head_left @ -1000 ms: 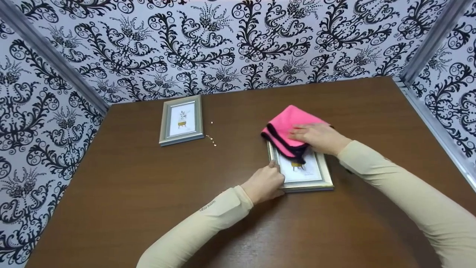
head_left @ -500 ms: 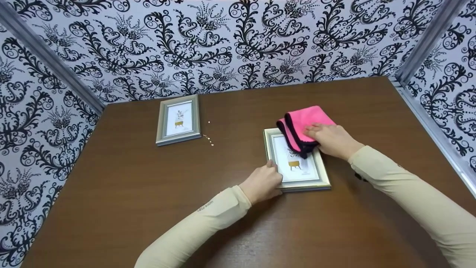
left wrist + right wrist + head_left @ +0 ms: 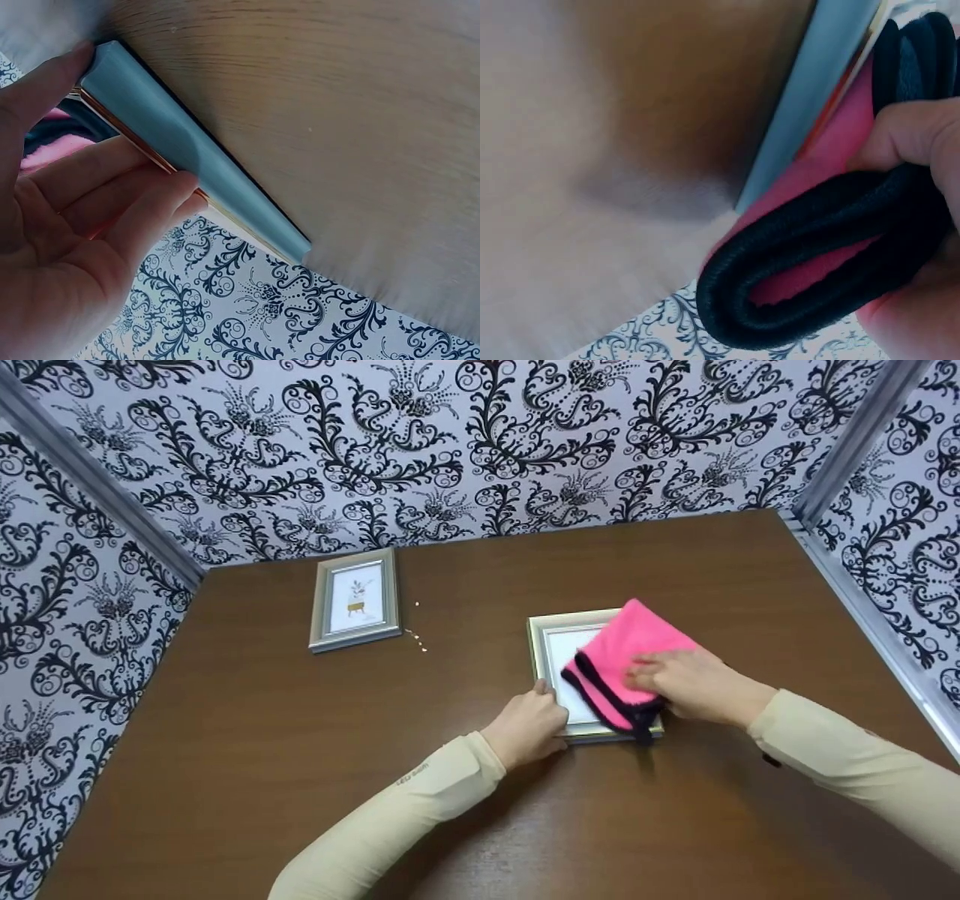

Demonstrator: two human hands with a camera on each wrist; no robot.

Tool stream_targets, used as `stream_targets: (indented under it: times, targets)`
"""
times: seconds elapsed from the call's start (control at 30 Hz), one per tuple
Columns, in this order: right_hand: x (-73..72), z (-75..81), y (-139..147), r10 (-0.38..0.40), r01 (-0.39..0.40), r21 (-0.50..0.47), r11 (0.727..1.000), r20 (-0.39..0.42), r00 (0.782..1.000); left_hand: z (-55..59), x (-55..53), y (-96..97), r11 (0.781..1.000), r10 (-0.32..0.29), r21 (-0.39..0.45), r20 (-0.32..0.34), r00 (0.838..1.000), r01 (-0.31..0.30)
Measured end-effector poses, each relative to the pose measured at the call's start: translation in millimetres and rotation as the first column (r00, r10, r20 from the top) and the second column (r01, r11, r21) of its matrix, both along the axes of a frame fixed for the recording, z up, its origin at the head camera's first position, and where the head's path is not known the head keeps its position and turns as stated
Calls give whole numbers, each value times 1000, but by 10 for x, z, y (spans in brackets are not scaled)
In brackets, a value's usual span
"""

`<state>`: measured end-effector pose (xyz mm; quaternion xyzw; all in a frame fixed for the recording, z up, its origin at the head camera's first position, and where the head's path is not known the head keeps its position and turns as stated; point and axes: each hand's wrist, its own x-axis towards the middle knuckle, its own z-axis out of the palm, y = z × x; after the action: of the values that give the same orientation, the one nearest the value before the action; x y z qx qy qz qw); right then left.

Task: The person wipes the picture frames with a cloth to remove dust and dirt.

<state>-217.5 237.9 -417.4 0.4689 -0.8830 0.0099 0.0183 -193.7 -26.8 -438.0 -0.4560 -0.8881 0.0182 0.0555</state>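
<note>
A picture frame (image 3: pixel 541 624) with a pale rim lies flat on the table, partly covered by a folded pink cloth (image 3: pixel 626 649) with black edging. My left hand (image 3: pixel 528 727) grips the frame at its near left corner; the left wrist view has the thumb at one end of the frame's side (image 3: pixel 154 109) and fingertips on its edge. My right hand (image 3: pixel 694 684) holds the cloth against the picture, over the right and lower part. Up close in the right wrist view, the thumb pinches the thick folded layers of the cloth (image 3: pixel 727 292). Most of the print is hidden.
A second picture frame (image 3: pixel 356 601), with a plant print, lies at the back left of the brown table (image 3: pixel 285 750). Several small white specks (image 3: pixel 418 640) sit beside it. Patterned walls (image 3: pixel 465 450) close off the back and both sides.
My right hand has moved the cloth over the picture, first rightward, then down toward the near right corner. The upper left of the frame is now uncovered. My left hand keeps its hold.
</note>
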Motion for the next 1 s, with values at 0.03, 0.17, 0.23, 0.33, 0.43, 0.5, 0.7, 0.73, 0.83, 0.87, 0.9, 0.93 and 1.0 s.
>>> stream_targets:
  times: [0.03,0.17,0.23,0.33,0.43,0.5,0.7,0.73,0.83,0.87,0.9,0.93,1.0]
  targets:
    - [34,21,10,16,-16,-2,1000,26,1000,-5,-3,-3,1000,0,2,0,1000,0]
    - [113,111,48,57,-53,-33,998,161,985,-11,-8,-8,1000,10,2,7,1000,-10]
    - [127,155,75,63,-54,-48,997,227,972,-14,-8,-1,1000,19,0,20,1000,-19]
    - [127,193,115,64,-47,-63,997,298,952,-17,-3,17,999,33,-16,33,999,-32]
    - [95,171,149,100,-78,-88,993,279,955,-11,8,31,998,36,-42,20,999,-35]
    - [50,136,159,136,-115,-109,987,217,967,-3,14,36,998,35,-56,-4,999,-35]
    - [-187,25,108,84,-84,-24,996,11,996,20,17,15,997,33,-73,-23,999,-35]
    - [-234,10,92,58,-58,5,998,-21,998,25,16,15,997,34,-74,-18,999,-35]
    - [-369,-35,29,-25,28,36,999,-93,995,36,18,27,996,43,-78,1,999,-43]
    - [-405,-48,8,-57,61,36,997,-111,992,38,22,33,996,47,-80,5,999,-47]
    - [-439,-61,-14,-90,95,33,995,-127,988,38,25,43,995,53,-82,9,999,-52]
    - [-467,-73,-35,-128,134,31,991,-140,982,40,31,53,995,59,-85,12,998,-58]
    - [-506,-104,-74,-204,212,31,977,-168,965,41,38,75,994,72,-89,21,997,-70]
